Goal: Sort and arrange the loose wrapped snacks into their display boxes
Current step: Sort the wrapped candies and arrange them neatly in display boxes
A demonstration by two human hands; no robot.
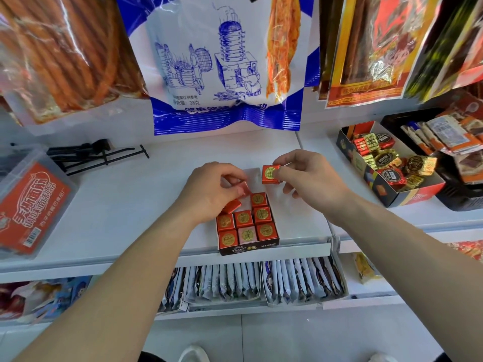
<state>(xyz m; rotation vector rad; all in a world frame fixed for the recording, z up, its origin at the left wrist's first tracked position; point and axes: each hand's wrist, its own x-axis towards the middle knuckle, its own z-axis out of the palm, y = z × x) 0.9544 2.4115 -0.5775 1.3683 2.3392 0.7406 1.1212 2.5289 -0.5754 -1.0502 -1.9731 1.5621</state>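
On the white shelf (117, 205), a small dark display box (248, 249) sits right at the front edge, near the middle. Inside it, 7 wrapped squares (262, 215) lie flat with gold seals up: 6 red, and 1 pale pink in the front row. Another red piece (231, 206) leans tilted at the box's back-left corner.

The left hand (211, 189) hangs over that corner, thumb and fingertips pinching a red wrapped snack (244, 190) just above the box. The right hand (308, 178) is raised over the back of the box and grips a gold-sealed snack (271, 175) by its right side — seal facing out, clear of the box.

Toward the shelf's right end stands a second box (386, 190) holding gold and red foil sweets. At the left end is a clear tub (34, 205) with a red label, and black hooks (99, 155) lie behind it. A blue-and-white bag (224, 61) hangs above.
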